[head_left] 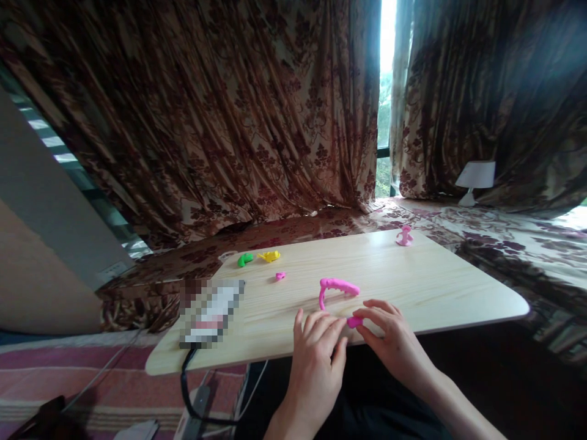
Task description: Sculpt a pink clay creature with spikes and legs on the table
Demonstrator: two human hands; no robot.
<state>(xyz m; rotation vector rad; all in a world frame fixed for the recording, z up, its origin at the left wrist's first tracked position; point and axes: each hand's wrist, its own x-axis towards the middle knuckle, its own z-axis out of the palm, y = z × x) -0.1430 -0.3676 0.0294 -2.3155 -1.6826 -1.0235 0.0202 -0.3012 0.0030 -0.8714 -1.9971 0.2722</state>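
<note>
My right hand (389,335) pinches a small bright pink lump of what looks like modelling clay (354,321) between thumb and fingers, near the front edge of the table. Close beside it, my left hand (318,351) has its fingers stretched forward and its thumb apart. Its index fingertip comes near the lump; whether they touch I cannot tell. Just beyond both hands lies a bent pink clay strip (340,285), with one leg reaching down towards my left fingers. A little pink piece (280,277) rests farther left.
On the wood-patterned table (376,263), a green piece (245,260) and a yellow piece (269,256) lie at the far left. A pale pink figure (405,236) stands at the back right. A blurred-out device (213,313) with a black cable (186,385) occupies the left end.
</note>
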